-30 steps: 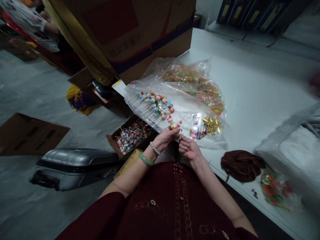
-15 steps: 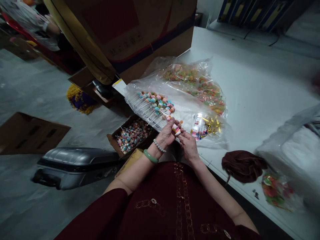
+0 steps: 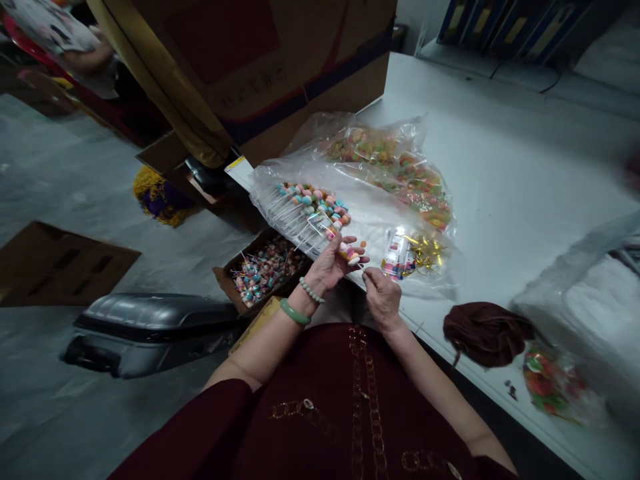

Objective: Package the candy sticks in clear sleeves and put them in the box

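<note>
My left hand point(image 3: 327, 270) is palm up with its fingers partly spread. Pastel candy pieces point(image 3: 353, 256) of a lollipop lie across its fingers, and a small clear wrapper point(image 3: 321, 223) sticks out past its thumb, apparently held there. Close by on the right, my right hand point(image 3: 382, 293) is closed, its thumb and forefinger pinching the lollipop's thin white stick. Beyond my left hand, several pastel lollipops point(image 3: 320, 200) lie on a clear plastic sheet, sticks pointing left. Right of the hands are printed clear wrappers point(image 3: 395, 253) and gold twist ties point(image 3: 427, 253).
Bagged gummy-like candies point(image 3: 390, 160) lie farther back on the white table point(image 3: 500, 153), before a large carton point(image 3: 310, 60). Below the table's left edge stands a box of wrapped lollipops point(image 3: 263, 273). A grey suitcase point(image 3: 155, 327) lies left; a brown cloth point(image 3: 487, 332) lies right.
My left hand has opened its fingers under the candy, and the clear wrapper now shows beyond its thumb. My right hand has drawn slightly away, down and to the right.
</note>
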The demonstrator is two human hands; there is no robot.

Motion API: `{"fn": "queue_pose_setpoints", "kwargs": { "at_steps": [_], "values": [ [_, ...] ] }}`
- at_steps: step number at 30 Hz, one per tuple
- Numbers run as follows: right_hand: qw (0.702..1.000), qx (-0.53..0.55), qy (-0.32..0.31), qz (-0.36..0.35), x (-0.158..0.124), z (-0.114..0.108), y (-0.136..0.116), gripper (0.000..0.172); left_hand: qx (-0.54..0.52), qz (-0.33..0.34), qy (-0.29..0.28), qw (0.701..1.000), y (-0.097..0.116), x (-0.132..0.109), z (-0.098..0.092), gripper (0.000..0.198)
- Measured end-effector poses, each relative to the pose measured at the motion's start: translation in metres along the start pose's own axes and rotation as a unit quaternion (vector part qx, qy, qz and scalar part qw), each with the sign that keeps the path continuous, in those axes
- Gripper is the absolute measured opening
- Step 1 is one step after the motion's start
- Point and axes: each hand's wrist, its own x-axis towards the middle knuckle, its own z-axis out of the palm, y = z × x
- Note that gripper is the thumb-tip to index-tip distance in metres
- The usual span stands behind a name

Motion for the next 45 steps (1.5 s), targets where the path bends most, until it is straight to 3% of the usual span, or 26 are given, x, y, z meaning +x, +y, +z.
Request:
{"fn": "queue_pose_setpoints", "kwargs": {
  "at_steps": [4, 8, 10, 12, 14, 15, 18, 20, 22, 26, 30, 34, 37, 40, 45],
  "values": [
    [0.98, 0.17, -0.078, 0.072, 0.003, 0.0, -0.002, 0.018, 0.002, 0.022, -0.009, 1.0, 0.0, -0.003, 0.001, 0.04],
    [0.876, 0.402, -0.151, 0.219, 0.013, 0.003, -0.009, 0.021, -0.011, 0.014, -0.037, 0.999, -0.011, -0.003, 0.001, 0.044],
    [0.818, 0.465, -0.191, 0.279, 0.015, 0.005, -0.015, 0.029, -0.018, 0.009, -0.058, 0.998, -0.016, -0.003, 0.0, 0.047],
    [0.785, 0.488, -0.224, 0.311, 0.013, 0.004, -0.02, 0.034, -0.019, -0.007, -0.082, 0.996, -0.018, -0.003, -0.001, 0.05],
    [0.797, 0.476, -0.216, 0.302, 0.009, 0.002, -0.021, 0.034, -0.018, -0.028, -0.087, 0.996, -0.018, -0.003, -0.002, 0.054],
    [0.82, 0.451, -0.201, 0.289, 0.008, 0.0, -0.019, 0.033, -0.026, -0.025, -0.065, 0.997, -0.017, -0.002, -0.003, 0.054],
    [0.903, 0.321, -0.176, 0.227, 0.01, -0.003, -0.008, 0.032, -0.074, 0.069, 0.055, 0.993, -0.012, 0.007, -0.006, 0.045],
    [0.952, 0.191, -0.146, 0.19, 0.014, -0.003, -0.002, 0.035, -0.105, 0.093, 0.086, 0.986, -0.01, 0.013, -0.007, 0.04],
    [0.971, 0.133, -0.128, 0.153, 0.015, -0.004, 0.002, 0.036, -0.123, 0.09, 0.09, 0.984, -0.012, 0.015, -0.006, 0.035],
    [0.985, 0.045, -0.121, 0.118, 0.012, -0.006, 0.009, 0.035, -0.138, 0.042, 0.074, 0.987, -0.019, 0.016, -0.002, 0.024],
    [0.988, 0.023, -0.102, 0.113, 0.016, -0.004, 0.013, 0.037, -0.109, 0.029, 0.063, 0.992, -0.019, 0.015, 0.002, 0.029],
    [0.991, 0.023, -0.062, 0.114, 0.014, 0.0, -0.004, 0.046, -0.048, 0.052, 0.088, 0.994, -0.024, 0.003, 0.015, 0.026],
    [0.997, 0.038, -0.017, 0.071, 0.012, 0.007, -0.017, 0.042, -0.05, 0.068, 0.114, 0.99, -0.029, -0.006, 0.024, 0.021],
    [0.996, 0.003, 0.02, 0.084, 0.014, 0.013, -0.015, 0.036, -0.04, 0.053, 0.095, 0.993, -0.03, -0.004, 0.021, 0.02],
    [0.983, 0.151, -0.033, 0.101, 0.01, 0.005, -0.006, 0.025, -0.049, 0.014, 0.041, 0.998, -0.022, 0.003, 0.007, 0.026]
  ]
}}
